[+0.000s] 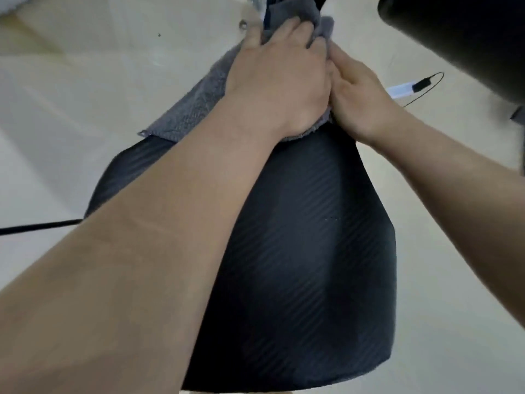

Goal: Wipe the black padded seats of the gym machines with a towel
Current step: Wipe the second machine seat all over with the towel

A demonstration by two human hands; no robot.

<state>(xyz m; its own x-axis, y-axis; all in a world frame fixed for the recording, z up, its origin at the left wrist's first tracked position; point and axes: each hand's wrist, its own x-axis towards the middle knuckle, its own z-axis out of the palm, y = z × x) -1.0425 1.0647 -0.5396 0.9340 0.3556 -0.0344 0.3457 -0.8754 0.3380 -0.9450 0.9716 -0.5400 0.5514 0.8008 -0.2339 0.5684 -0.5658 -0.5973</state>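
A black padded seat [306, 251] with a ribbed diagonal texture fills the middle of the view, narrowing toward its far end. A grey towel [196, 106] lies over that narrow far end and hangs off its left side. My left hand [281, 81] presses flat on the towel, fingers curled over its bunched top edge. My right hand [360, 95] grips the seat's right edge and the towel beside the left hand, the two hands touching. The far tip of the seat is hidden under the towel and hands.
Beige tiled floor [85, 109] surrounds the seat. A second black pad [466, 32] juts in at the top right. A white device with a black cable [403, 91] lies on the floor at right. A black bar [37, 227] runs at left; metal frame parts [255, 4] show at top.
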